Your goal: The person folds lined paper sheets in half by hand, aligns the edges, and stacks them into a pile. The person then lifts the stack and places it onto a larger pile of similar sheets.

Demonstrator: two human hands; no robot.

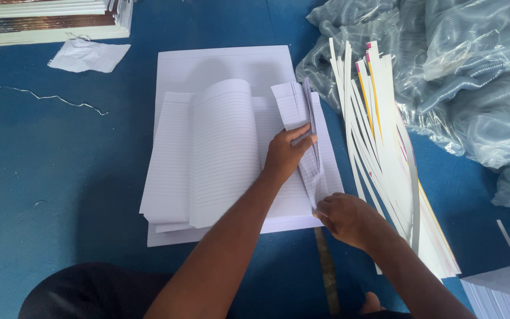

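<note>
Blue cloth covers the worktop (pixel 42 177) under your hands. Your left hand (pixel 286 155) pinches a fanned sheaf of white ruled paper sheets (pixel 303 127); your right hand (pixel 345 217) grips its lower edge. Both rest on a stack of ruled white paper (pixel 219 153). Just right lie long white card strips (pixel 379 147), then clear plastic bags of tubing (pixel 473 77).

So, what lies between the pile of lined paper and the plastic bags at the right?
In the head view, a fan of long white paper strips lies between the lined paper pile and the plastic bags, on the blue surface.
</note>
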